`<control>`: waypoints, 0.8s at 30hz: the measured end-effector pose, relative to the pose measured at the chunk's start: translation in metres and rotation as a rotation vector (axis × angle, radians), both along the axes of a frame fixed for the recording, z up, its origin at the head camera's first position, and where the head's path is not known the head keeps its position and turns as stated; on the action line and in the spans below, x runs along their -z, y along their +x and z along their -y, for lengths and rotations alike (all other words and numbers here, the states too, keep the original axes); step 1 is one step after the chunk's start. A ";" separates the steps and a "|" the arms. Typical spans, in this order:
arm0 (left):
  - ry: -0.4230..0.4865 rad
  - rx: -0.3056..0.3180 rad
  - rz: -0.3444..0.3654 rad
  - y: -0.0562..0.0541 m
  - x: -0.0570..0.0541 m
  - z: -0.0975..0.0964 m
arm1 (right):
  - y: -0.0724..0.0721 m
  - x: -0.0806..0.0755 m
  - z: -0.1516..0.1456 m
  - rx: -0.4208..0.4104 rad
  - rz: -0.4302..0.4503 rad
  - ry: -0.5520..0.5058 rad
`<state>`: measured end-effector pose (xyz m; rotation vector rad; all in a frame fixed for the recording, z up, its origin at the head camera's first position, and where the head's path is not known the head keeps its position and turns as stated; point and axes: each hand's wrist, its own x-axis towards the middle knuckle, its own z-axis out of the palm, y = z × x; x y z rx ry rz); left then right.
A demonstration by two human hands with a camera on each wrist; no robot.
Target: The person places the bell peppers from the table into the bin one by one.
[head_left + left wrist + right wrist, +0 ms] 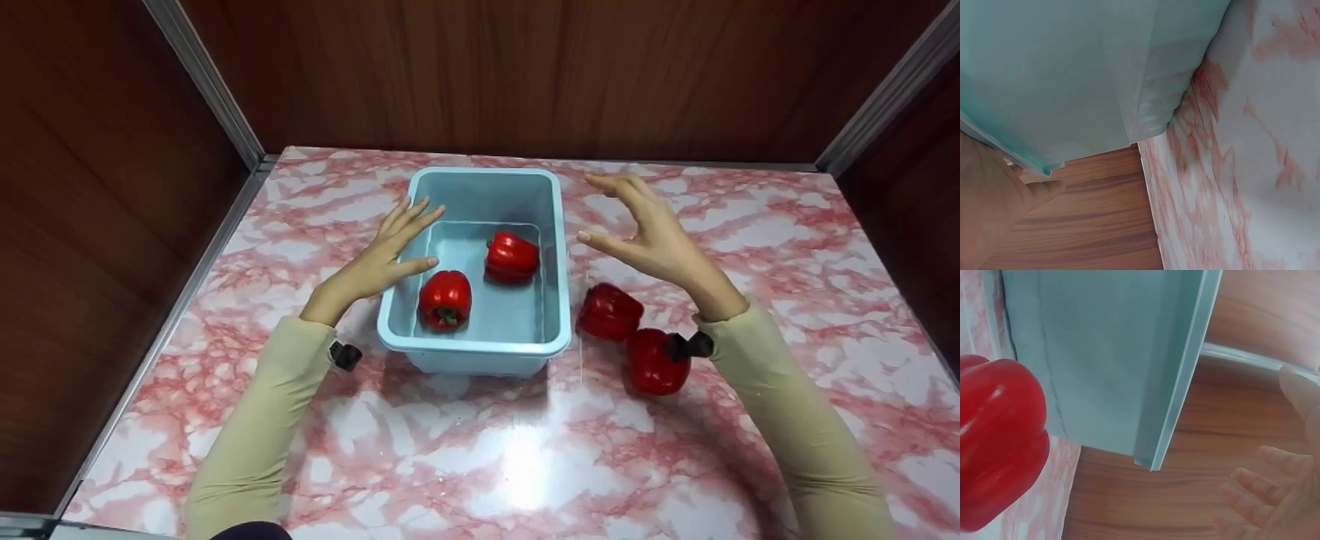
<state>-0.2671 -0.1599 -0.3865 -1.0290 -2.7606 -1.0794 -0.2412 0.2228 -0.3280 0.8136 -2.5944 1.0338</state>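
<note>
A light blue plastic bin (480,347) stands on the table with two red bell peppers in it, one near the front left (445,300) and another to the right (511,257). My left hand (379,259) is spread at the bin's left rim, fingers reaching over the edge and holding nothing. Whether it touches the rim I cannot tell. To the right of the bin, apart from it, my right hand (652,232) is raised with fingers extended and nothing in it. Below that hand, two more bell peppers lie on the table, one beside the bin (610,312) and one nearer (655,364).
The table (465,465) has a pink and white marbled top. Brown wood panels (487,82) enclose it at the back and sides, with grey metal strips (217,82) at the corners. A small black wrist camera (346,355) sits at the left sleeve.
</note>
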 end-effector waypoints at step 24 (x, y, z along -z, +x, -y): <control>0.010 0.004 -0.004 0.000 0.000 0.000 | 0.004 0.011 -0.013 0.038 0.073 -0.005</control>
